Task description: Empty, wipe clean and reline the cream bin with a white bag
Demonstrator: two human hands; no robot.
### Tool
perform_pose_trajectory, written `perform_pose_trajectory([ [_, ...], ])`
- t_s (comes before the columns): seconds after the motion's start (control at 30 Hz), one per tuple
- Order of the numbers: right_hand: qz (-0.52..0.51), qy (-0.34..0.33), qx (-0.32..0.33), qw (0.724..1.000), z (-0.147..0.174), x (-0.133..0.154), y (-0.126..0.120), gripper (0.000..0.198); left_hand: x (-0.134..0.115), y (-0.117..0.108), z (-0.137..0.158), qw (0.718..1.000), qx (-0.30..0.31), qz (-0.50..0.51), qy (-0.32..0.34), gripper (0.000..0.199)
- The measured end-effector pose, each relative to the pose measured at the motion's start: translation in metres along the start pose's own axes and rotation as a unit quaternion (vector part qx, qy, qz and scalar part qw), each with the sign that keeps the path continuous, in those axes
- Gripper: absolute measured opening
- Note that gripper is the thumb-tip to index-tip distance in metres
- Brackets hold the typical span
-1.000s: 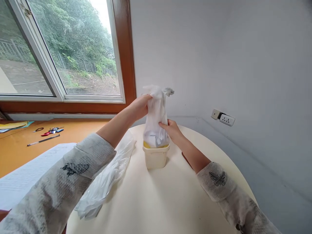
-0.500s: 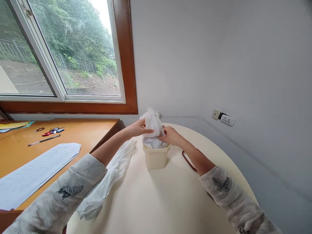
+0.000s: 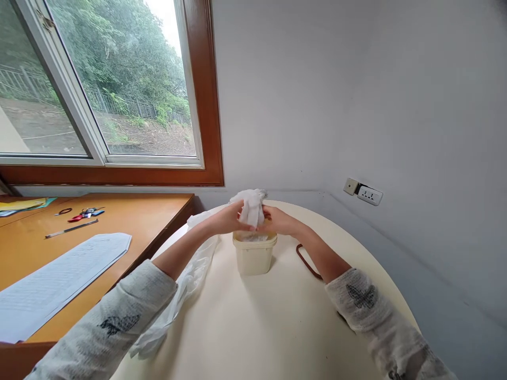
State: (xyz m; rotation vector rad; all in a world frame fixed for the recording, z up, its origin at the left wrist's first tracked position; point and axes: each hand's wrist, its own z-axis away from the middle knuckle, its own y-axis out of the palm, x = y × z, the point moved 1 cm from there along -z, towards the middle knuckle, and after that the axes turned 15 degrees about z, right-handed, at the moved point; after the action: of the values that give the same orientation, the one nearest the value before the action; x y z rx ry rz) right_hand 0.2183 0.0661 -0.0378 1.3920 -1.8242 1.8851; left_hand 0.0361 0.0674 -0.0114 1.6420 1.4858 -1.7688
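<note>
Gripping the bunched white plastic bag [image 3: 252,208] from both sides here, right at the mouth of the cream plastic tub [image 3: 255,259]! Holding the bag's left flank in the left hand [image 3: 229,217], holding its right flank in the right hand [image 3: 280,220], and facing the two palms toward each other across it. Curling the fingers [image 3: 268,212] of both hands around the plastic, but hiding some fingertips among the folds, so not giving away how tight the squeeze is. Holding the bag's long axis roughly upright, with the crumpled top poking above the knuckles and the lower end sitting inside the tub. Having the tub's opening directly below the fingers, with neither hand looking clearly nearer: matching left against right almost evenly around that rim! Standing the tub upright on the rounded cream tabletop [image 3: 277,327], between the two forearms. Leaving a second crumpled plastic bag [image 3: 194,279] lying partly behind the left forearm [image 3: 182,245], and a brown loop [image 3: 304,258] lying just beside the right forearm [image 3: 317,248]. Spotting papers [image 3: 67,285] and a pen [image 3: 71,228] too, well apart on the wooden tabletop [image 3: 150,211] at left
</note>
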Motion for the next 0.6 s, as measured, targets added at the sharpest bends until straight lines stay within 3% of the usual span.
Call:
perform_pose_trajectory([
  [0.07,-0.137,-0.019,-0.012,0.99,0.0,0.004,-0.007,0.048,-0.007,-0.004,-0.002,0.997,-0.023,0.075,0.011,0.061],
  [0.17,-0.233,-0.03,-0.057,0.97,-0.003,0.012,-0.013,0.04,-0.014,-0.007,-0.009,0.978,-0.095,0.185,0.0,0.065],
  [0.27,-0.263,-0.039,-0.098,0.959,-0.008,0.017,-0.013,0.033,-0.017,-0.006,-0.014,0.96,-0.161,0.229,0.021,0.054],
  [0.37,-0.286,-0.029,-0.166,0.943,-0.012,0.012,-0.014,0.028,-0.015,-0.008,-0.013,0.955,-0.166,0.241,0.043,0.035],
  [0.5,-0.365,0.024,-0.277,0.888,-0.016,-0.013,-0.02,0.02,-0.003,-0.019,0.003,0.959,-0.181,0.216,0.011,0.029],
  [0.6,-0.442,0.049,-0.323,0.835,-0.015,-0.032,-0.025,0.017,0.008,-0.03,0.017,0.968,-0.165,0.187,-0.014,0.032],
])
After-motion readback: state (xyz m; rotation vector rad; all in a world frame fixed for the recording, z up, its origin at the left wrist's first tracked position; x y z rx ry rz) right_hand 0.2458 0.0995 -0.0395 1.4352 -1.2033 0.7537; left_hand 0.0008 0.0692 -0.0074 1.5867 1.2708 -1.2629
